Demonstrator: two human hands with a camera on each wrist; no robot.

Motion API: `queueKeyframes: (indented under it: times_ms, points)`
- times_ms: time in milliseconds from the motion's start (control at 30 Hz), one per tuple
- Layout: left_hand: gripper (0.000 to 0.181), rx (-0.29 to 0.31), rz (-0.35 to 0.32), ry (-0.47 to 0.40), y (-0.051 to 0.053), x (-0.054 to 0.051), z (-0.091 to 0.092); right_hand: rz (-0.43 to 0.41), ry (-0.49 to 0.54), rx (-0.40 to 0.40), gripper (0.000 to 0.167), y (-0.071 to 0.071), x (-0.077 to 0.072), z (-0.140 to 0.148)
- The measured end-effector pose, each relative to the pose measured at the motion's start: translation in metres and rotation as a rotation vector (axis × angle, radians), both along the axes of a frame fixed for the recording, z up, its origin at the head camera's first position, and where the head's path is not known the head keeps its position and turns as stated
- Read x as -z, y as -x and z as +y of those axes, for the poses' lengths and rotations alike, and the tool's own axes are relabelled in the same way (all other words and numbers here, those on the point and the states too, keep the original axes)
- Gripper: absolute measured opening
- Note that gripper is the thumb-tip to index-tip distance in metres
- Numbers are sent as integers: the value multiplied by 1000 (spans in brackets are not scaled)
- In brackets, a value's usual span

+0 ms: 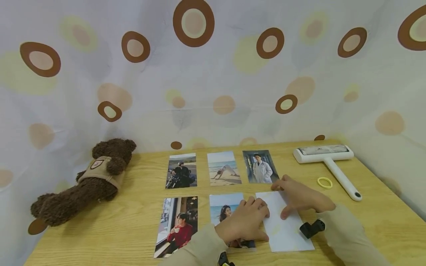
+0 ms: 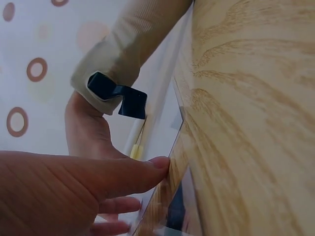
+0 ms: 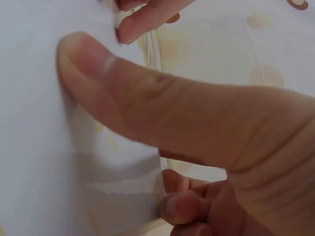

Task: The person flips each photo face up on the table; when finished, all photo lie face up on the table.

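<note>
A white, photo-sized card with faint yellow marks lies flat on the wooden table. My right hand is spread over its upper right part. In the right wrist view, the thumb rests on the card's face, while other fingers are by its edge. My left hand is at the card's left edge and partly covers a photo of a woman at the beach. The left thumb touches the white card's edge in the left wrist view, with the other fingers partly hidden behind it.
Back-row photos show a motorcyclist, a beach stretch and a doctor. A red-sweater photo lies front left. Brown plush toy at left; white lint roller and yellow ring at right. Patterned curtain behind.
</note>
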State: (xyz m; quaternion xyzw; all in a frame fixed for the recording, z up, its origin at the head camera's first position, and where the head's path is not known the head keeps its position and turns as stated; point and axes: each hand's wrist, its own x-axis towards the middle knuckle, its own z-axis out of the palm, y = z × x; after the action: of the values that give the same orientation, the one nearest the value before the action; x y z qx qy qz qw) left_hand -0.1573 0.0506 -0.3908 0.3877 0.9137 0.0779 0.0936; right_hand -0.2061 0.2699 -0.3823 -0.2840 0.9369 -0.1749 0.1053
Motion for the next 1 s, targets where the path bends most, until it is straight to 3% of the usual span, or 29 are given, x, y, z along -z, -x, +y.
queueKeyframes:
  times_ms: [133,300,433,500,600,700,867,1000]
  points:
    - [59,-112,33,-55,-2,2,4,1,25,33,60,1,1,4]
    - [80,-217,92,-93,-3,3,9,36,138,19,31,4,-2,11]
    - [95,-312,18,-201,-3,1,9,7,241,-2,14,6,-6,10]
    - [99,-332,-61,-301,-3,0,8,-42,275,27,13,6,-8,9]
    - [97,-288,-164,-443,-5,-2,7,-115,322,79,18,5,-11,10]
    - [89,-183,-248,-561,-6,-2,6,-172,393,74,23,4,-13,11]
    - [79,-25,-296,-680,-5,0,7,-220,541,-110,31,5,-17,12]
    - [74,54,-368,-707,-4,2,8,-366,663,-254,43,6,-22,17]
